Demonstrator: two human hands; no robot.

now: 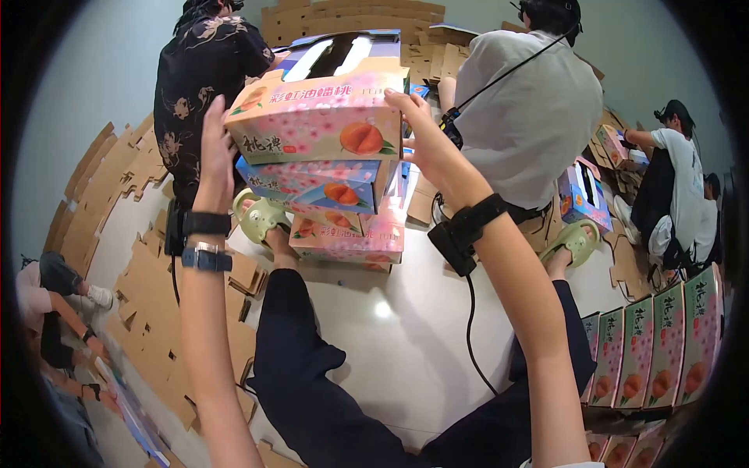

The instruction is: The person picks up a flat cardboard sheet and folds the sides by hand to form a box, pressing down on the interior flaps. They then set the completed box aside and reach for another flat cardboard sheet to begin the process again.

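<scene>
Between my two hands is a pink and orange cardboard gift box (320,125) with peaches and blossoms printed on its front and a handle cut-out on top. My left hand (217,152) presses flat along its left end. On the right end, my right hand (427,140) has its thumb by the top corner and fingers around the side. Directly beneath it is a blue gift box (312,186), set slightly askew, above more pink boxes (347,238) stacked on the floor. The held box overlaps the top of this stack.
Flat cardboard sheets (168,312) cover the floor at left. A row of upright pink boxes (659,351) stands at lower right. A person in a white shirt (530,117) and one in a dark floral shirt (207,86) are just ahead. Cables hang from my wrist straps.
</scene>
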